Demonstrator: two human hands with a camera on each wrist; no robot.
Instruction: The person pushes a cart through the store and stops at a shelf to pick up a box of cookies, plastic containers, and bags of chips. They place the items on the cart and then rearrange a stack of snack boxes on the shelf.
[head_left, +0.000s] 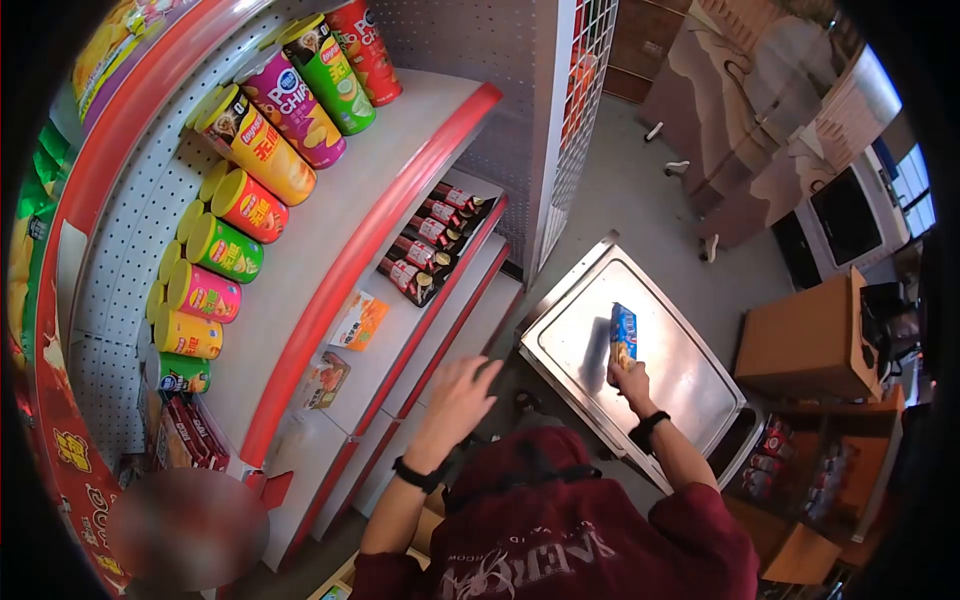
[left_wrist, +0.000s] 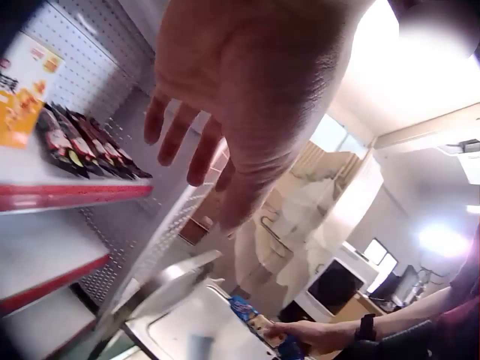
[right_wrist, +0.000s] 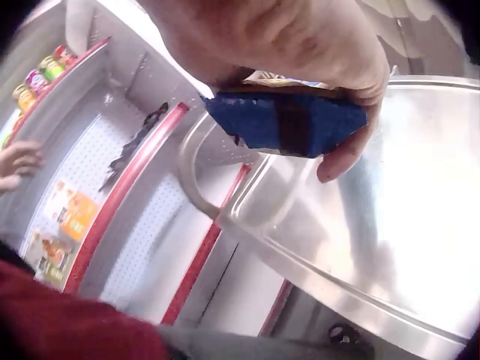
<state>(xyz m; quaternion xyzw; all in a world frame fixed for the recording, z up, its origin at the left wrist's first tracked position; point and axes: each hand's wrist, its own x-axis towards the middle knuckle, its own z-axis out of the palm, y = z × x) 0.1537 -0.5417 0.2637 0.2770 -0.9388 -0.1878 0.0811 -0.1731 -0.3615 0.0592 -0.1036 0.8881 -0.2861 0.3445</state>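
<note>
My right hand (head_left: 631,384) grips a long blue snack pack (head_left: 624,335) by its near end, above the shiny metal top of a cart (head_left: 690,410). From the right wrist view, the blue end of the pack (right_wrist: 259,124) shows with fingers and thumb on either side of it. Held in the air beside the shelves, my left hand (head_left: 460,400) has nothing in it. Its fingers (left_wrist: 176,142) are loosely spread in the left wrist view. Nearest to it are an orange snack pack (head_left: 362,320) and a brownish pack (head_left: 326,380) on a lower shelf.
Chip cans (head_left: 255,145) line the upper shelf (head_left: 330,210), which has a red edge. Dark packs with red labels (head_left: 420,250) lie on the shelf below. A white mesh panel (head_left: 575,130) stands behind the cart. At the right are a cardboard box (head_left: 805,335) and a wooden cabinet (head_left: 860,450).
</note>
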